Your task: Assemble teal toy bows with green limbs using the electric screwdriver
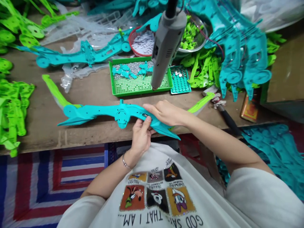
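Note:
A turquoise plastic toy bow [102,110] with lime green limb ends lies across the front of the workbench. My left hand [142,133] grips its lower edge right of the middle, thumb up by a small dark slot [145,115]. Over the bow's right part rests my right hand [163,112], its thumb beside that slot and its other fingers partly hidden behind the bow. One green limb [55,91] angles up at the left; the other green limb [201,103] reaches out past my right wrist.
A grey electric screwdriver [167,47] hangs above a green tray [142,91] of screws and turquoise pieces. Behind are a red basket [131,39] and a metal bowl [204,31] of green parts. A black-handled hammer [228,118] lies at right. Green parts [14,110] pile at left.

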`<state>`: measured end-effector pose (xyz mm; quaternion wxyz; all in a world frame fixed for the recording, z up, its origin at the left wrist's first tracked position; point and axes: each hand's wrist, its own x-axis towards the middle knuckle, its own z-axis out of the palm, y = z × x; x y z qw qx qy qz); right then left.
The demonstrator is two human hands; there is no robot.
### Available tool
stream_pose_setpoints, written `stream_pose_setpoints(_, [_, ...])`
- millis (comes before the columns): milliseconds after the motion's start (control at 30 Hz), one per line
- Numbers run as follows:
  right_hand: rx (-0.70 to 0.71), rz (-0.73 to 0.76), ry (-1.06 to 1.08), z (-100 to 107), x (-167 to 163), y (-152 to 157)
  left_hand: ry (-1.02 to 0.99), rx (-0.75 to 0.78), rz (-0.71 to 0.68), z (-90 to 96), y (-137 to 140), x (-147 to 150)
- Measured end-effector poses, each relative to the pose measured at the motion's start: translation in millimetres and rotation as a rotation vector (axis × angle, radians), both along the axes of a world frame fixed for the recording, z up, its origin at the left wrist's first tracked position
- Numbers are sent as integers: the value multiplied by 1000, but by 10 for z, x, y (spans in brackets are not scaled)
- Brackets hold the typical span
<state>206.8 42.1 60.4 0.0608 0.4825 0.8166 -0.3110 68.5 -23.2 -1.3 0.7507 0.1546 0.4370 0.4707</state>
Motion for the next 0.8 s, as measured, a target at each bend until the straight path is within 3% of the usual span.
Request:
stream_pose_setpoints(67, [-56, -54, 92, 100, 197, -114, 38, 16, -12, 13, 18, 11])
stream_pose_setpoints(267, [118, -1, 63, 165, 827, -523, 173, 71, -22, 11, 41, -32])
stream_pose_setpoints(500, [244, 91, 75, 9, 793, -514, 280, 70, -71, 5, 10, -52])
stream_pose_setpoints(600, [342, -10, 127, -64, 748, -544, 308, 89, -60, -3, 16, -71])
stream_pose_setpoints(800, [587, -401, 264, -228, 726, -939, 380, 97, -53, -4, 32, -131])
